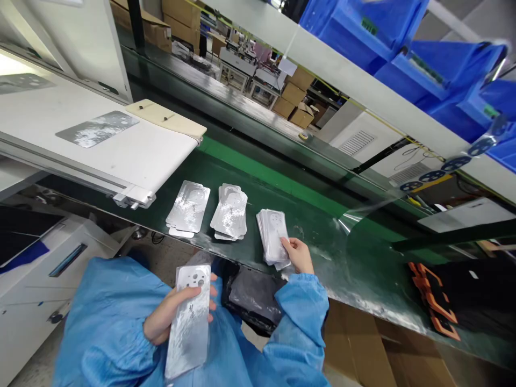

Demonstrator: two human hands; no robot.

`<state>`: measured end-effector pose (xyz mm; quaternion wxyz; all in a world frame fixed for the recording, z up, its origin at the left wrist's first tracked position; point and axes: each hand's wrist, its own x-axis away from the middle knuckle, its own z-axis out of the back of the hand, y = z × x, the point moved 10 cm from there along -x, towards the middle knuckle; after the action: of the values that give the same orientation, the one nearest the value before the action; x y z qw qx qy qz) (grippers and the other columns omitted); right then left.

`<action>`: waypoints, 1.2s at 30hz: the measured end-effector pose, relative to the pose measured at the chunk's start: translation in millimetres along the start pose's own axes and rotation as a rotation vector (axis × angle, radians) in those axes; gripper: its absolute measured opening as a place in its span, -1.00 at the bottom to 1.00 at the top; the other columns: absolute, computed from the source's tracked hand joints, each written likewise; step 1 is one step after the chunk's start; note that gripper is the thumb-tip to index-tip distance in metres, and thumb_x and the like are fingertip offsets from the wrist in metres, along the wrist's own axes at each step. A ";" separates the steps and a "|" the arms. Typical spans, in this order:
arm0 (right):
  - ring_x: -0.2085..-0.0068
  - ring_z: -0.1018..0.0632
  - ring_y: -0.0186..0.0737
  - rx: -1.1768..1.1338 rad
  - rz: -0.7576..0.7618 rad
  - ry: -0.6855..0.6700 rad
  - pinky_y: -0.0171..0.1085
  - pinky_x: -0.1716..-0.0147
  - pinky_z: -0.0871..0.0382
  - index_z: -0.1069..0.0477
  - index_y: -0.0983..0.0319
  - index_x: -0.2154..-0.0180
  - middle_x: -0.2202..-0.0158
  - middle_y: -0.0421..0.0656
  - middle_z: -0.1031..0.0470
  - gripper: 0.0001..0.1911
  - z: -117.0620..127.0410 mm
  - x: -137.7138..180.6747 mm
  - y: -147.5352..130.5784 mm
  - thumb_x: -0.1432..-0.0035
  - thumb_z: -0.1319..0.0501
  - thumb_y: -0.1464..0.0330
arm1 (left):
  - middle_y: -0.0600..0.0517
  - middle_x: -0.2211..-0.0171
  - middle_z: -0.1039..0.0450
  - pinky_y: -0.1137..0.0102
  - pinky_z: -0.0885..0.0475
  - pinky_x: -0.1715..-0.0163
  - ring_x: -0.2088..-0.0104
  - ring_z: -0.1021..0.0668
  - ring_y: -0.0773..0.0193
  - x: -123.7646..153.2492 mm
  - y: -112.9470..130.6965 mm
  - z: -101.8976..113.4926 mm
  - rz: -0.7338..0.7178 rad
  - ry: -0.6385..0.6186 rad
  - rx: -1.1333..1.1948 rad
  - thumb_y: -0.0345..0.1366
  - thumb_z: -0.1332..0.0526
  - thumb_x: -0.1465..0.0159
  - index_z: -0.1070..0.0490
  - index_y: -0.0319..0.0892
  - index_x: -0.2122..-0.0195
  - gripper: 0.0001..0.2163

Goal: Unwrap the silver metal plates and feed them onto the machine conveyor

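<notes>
My left hand (167, 314) grips a silvery phone back panel (189, 328) with camera holes at its upper end, thumb across the front and fingers around the far edge. The panel is held over my lap. On the green bench, my right hand (299, 255) pinches the right edge of a stack of similar phone back panels (274, 234). Whether it holds one panel or several, I cannot tell. Left of that stack lie two more piles, a middle pile (229, 212) and a left pile (188, 207), both with uneven edges.
A white conveyor belt (161, 153) ends above the bench at left, with a single panel (98, 129) lying on it. Blue bins (363, 32) hang overhead at right. A strip of clear film (355, 215) dangles at right. Orange-edged black items (435, 301) lie on the bench (322, 231).
</notes>
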<state>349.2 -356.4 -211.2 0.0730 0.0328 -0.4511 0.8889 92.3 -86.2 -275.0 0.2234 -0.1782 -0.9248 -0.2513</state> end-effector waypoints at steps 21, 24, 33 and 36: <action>0.42 -0.56 -0.02 -0.050 0.320 -0.695 -0.10 0.42 -0.48 -0.49 0.01 0.36 0.44 -0.20 -0.55 -0.69 -149.6 200.1 -102.1 -0.12 -0.26 -0.06 | -0.21 0.20 -0.68 0.18 -0.49 -0.02 0.15 -0.67 0.03 -5.3 68.0 -19.3 -0.208 -0.083 -0.009 -0.12 -0.38 -0.17 -0.59 -0.33 0.11 -0.62; 0.38 -0.58 0.08 0.052 0.416 -0.544 -0.01 0.39 -0.51 -0.52 -0.03 0.41 0.44 -0.18 -0.56 -0.71 -135.1 189.3 -117.6 -0.10 -0.27 -0.07 | -0.21 0.35 -0.68 0.24 -0.52 0.15 0.29 -0.69 0.07 5.6 54.9 -11.3 -0.146 -0.116 -0.048 -0.10 -0.32 -0.20 -0.61 -0.37 0.21 -0.64; 0.35 -0.50 -0.24 0.072 0.514 -1.011 -0.29 0.31 -0.39 -0.47 0.19 0.29 0.37 -0.18 -0.52 -0.77 -198.5 210.3 -158.9 -0.25 -0.26 0.16 | 0.02 0.42 -0.55 0.24 -0.50 0.26 0.40 -0.63 0.15 45.0 -32.3 -2.9 -0.051 -0.294 -0.056 0.10 -0.33 -0.17 -0.58 -0.19 0.13 -0.55; 0.42 -0.43 -0.29 0.143 0.543 -1.177 -0.33 0.39 -0.30 -0.45 0.20 0.39 0.47 -0.24 -0.46 -0.75 -222.1 231.2 -165.6 -0.28 -0.23 0.20 | 0.02 0.44 -0.55 0.23 -0.47 0.20 0.37 -0.63 0.13 56.0 -35.1 -2.6 -0.056 -0.364 -0.134 0.16 -0.30 -0.17 -0.61 -0.15 0.16 -0.53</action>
<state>149.0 -57.7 -181.7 -0.4158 0.4037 -0.3479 0.7370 30.8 -103.9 -258.4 0.0330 -0.2092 -0.9357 -0.2821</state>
